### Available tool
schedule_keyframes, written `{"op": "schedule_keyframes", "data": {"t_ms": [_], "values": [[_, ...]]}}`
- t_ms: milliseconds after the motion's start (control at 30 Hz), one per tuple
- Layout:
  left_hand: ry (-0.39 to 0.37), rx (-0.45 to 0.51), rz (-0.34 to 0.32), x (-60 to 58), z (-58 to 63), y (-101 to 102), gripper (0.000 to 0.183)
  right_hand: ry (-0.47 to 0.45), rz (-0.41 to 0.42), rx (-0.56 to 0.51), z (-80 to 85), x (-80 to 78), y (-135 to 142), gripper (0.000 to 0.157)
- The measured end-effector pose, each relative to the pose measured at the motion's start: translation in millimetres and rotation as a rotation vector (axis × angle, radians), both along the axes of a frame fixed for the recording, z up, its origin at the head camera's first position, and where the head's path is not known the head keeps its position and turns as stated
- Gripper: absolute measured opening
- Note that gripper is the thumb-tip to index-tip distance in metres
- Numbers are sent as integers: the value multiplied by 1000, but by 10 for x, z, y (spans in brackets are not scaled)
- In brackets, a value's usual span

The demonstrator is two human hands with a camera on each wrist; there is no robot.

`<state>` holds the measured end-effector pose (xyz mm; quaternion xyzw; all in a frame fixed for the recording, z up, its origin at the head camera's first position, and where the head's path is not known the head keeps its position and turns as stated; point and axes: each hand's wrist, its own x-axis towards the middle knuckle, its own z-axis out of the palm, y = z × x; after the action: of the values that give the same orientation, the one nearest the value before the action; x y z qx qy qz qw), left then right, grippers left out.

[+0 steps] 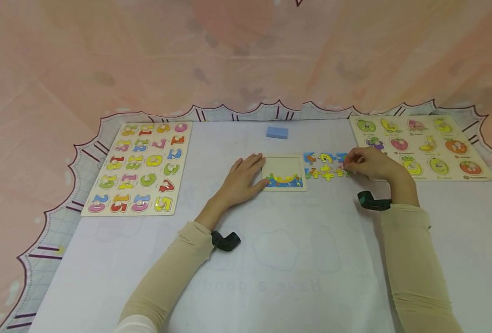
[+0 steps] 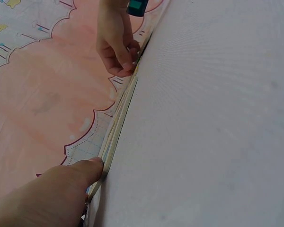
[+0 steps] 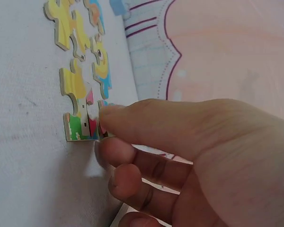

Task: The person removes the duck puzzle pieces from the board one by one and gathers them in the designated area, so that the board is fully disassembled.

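A small wooden puzzle board (image 1: 285, 187) lies mid-table, its lower part filled with a yellow and blue picture. My left hand (image 1: 243, 180) rests along its left edge, fingers extended, thumb (image 2: 92, 169) on the rim. To the right of the board, several jigsaw pieces (image 1: 326, 173) lie in two rows, yellow and blue. At the right end of these rows my right hand (image 1: 372, 164) pinches a puzzle piece (image 3: 102, 124) between thumb and index finger. The fingertips cover most of that piece. Beside it lies a piece with a white house and green ground (image 3: 75, 125).
A number puzzle board (image 1: 179, 185) lies at the left and a fruit puzzle board (image 1: 437, 157) at the right, partly behind my right hand. A blue block (image 1: 277, 133) sits near the table's far edge. Patterned cloth (image 1: 246, 60) hangs beyond.
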<state>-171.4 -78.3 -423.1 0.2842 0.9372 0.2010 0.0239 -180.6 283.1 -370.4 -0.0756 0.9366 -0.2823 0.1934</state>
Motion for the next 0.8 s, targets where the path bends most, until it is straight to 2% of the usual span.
{"op": "schedule_keyframes", "data": {"t_ms": [367,633,800], "values": [[2,-5,4,-5,-2,5,67,92,12,-43,-24,-27,-261,24],[10,-59,-6,13,-3,0,82,118,57,-87,-101,-42,-489,19],[12,-59,-11,22,9,0,84,127,90,-107,-116,-44,-600,19]]}}
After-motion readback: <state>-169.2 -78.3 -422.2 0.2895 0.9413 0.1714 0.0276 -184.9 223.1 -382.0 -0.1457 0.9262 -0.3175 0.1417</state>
